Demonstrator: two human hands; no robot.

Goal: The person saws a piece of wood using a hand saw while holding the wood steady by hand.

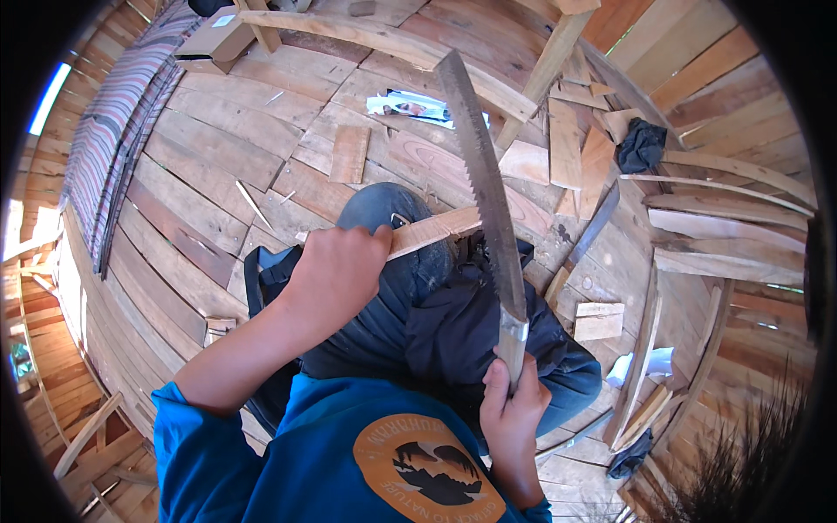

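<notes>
My left hand (338,272) is closed around one end of a narrow wooden strip (429,234), which lies across my bent knee in dark jeans (370,301). Its far end passes behind the blade of a handsaw (485,179). The saw stands nearly upright in front of me, teeth on its left side, tip pointing away. My right hand (516,408) grips the pale wooden handle below the metal collar. From this angle I cannot tell whether the teeth touch the strip. A dark cloth (453,318) lies bunched over my lap.
A long blade with a wooden handle (593,228) rests on the plank floor (205,131) to the right. Offcuts, such as a small board (350,154), lie around. Wooden slats (728,228) line the right side; a cardboard box (215,42) and striped cloth (122,131) sit far left.
</notes>
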